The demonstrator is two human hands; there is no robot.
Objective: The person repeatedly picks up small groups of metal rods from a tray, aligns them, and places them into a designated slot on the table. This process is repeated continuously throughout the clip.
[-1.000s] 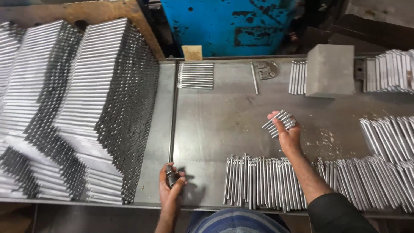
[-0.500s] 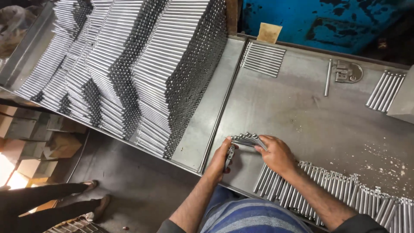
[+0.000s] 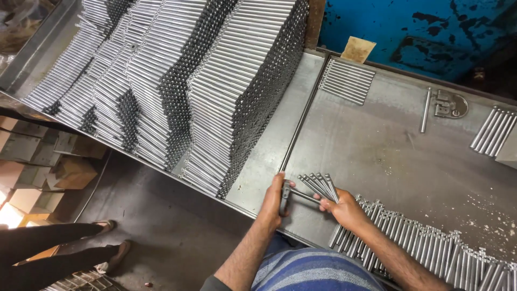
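Two hands meet at the near table edge. Right hand (image 3: 347, 209) grips a fanned bundle of rods (image 3: 319, 184), fingers closed around it. Left hand (image 3: 273, 198) is closed on a small dark tool (image 3: 285, 197), into which one rod (image 3: 305, 195) from the bundle runs. Just right, a row of rods (image 3: 425, 245) lies along the table (image 3: 377, 151) front. Left, stacked rods (image 3: 215, 86) fill a tray. Another person's legs (image 3: 48, 253) show on the floor.
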